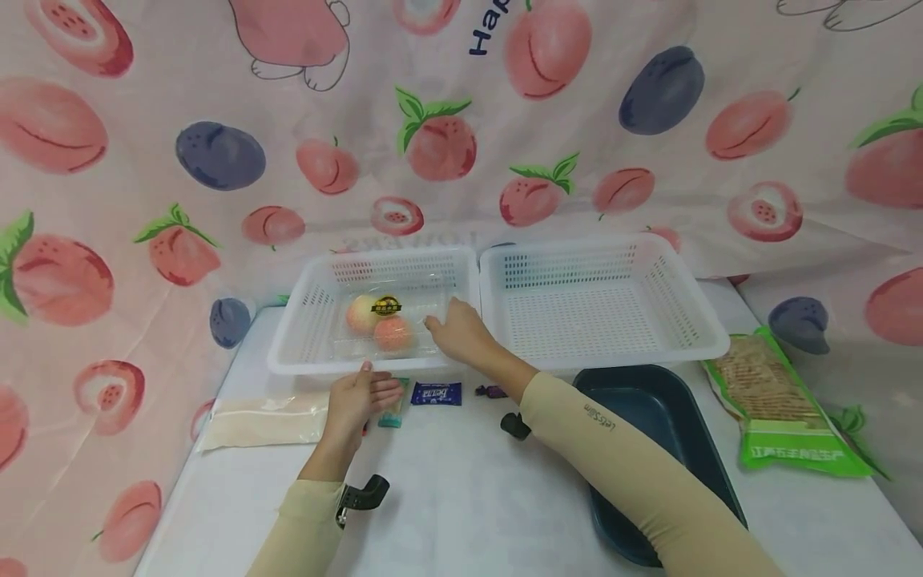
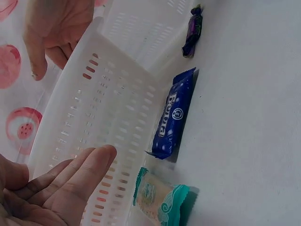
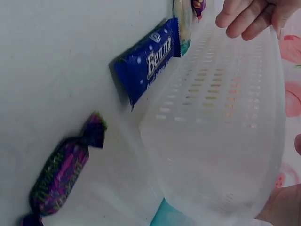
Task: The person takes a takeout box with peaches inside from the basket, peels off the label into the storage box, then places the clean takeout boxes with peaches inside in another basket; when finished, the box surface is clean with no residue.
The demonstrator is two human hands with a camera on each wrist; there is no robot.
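In the head view my left hand [image 1: 358, 398] is just in front of the left white basket [image 1: 303, 365], its fingers straight and holding nothing. A clear plastic box [image 1: 425, 292] with two peach-coloured round fruits and a black-and-gold label sits inside that basket. Over the basket's right end, beside the box, is my right hand [image 1: 464, 335]; its thumb points toward the box edge, and I see nothing pinched in it. The left wrist view shows this right hand [image 2: 61, 28] with thumb and fingers apart near the basket rim. Whether it touches the box is unclear.
A second white basket [image 1: 577, 320] adjoins on the right. In front lie a blue-wrapped bar [image 1: 436, 393], a teal-ended packet [image 2: 157, 197], a purple wrapped candy [image 3: 61, 174] and a pale flat package [image 1: 263, 419]. A dark tray [image 1: 649, 385] and a green bag [image 1: 786, 409] lie at right.
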